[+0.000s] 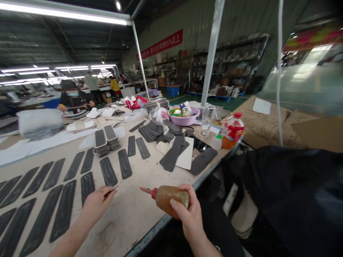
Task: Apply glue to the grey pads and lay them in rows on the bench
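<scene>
While the right hand (191,210) is wrapping its fingers and thumb around an amber-brown squeeze bottle (170,198), the bottle is lying nearly level in the grip, its red nozzle (153,193) pointing left, over the near part of the worktable (128,228). Across from it, the left hand (98,200) is drawing its fingertips together, pinching what is looking like a thin dark sliver (115,187), too small to make out. That hand is hovering right beside the dark strips (108,171), and what a spread it is: they are lying in slanting rows out to the left edge of view, many of them showing pale, glossy streaks.

Beyond the strips, pale-edged pieces (106,139) are standing in stacks, with dark pieces (151,132) fanning out in a heap to their right. Farther right, a white sheet (187,157) is peeking from under more dark parts, a phone (199,144) is lying close by, and a red-capped bottle (233,130) is standing near the table's edge. A purple basin (184,119) is sitting behind, holding small items. Over on the far left, another person (72,101) is working in dark clothing.
</scene>
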`<action>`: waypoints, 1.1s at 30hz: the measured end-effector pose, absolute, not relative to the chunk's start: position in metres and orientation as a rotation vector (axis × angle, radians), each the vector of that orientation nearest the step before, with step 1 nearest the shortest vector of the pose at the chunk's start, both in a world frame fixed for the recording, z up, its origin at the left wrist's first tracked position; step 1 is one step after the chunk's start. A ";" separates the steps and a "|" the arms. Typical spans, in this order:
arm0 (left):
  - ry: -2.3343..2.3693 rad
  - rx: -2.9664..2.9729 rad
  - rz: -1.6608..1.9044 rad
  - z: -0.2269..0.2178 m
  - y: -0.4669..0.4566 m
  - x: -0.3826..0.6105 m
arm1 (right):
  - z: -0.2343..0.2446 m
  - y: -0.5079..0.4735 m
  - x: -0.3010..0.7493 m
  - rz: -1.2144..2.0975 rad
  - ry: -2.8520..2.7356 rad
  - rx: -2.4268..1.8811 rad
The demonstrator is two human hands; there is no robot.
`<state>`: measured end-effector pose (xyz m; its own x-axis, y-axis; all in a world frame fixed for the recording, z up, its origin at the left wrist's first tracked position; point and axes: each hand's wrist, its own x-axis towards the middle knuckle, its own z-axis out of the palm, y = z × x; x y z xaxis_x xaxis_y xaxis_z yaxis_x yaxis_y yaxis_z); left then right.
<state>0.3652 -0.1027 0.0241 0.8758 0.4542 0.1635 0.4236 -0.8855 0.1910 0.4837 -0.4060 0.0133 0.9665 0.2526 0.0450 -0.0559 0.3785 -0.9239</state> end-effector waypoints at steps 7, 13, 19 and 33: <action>0.141 2.826 0.353 -0.002 -0.180 0.510 | 0.004 -0.428 0.501 0.115 -0.114 -1.104; 0.057 2.903 0.212 -0.031 -0.222 0.572 | 0.007 -0.440 0.512 0.064 -0.066 -1.158; 0.008 2.996 0.128 -0.030 -0.228 0.582 | 0.011 -0.439 0.514 0.124 -0.054 -1.037; -0.242 3.087 0.516 0.005 -0.176 0.362 | 0.001 -0.430 0.510 0.173 -0.119 -1.132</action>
<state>0.3622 -0.1757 0.0051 0.9341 -0.1509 0.3236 -0.1518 -0.9882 -0.0224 0.5100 -0.4302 0.0012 0.9803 0.1971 0.0072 -0.0765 0.4134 -0.9073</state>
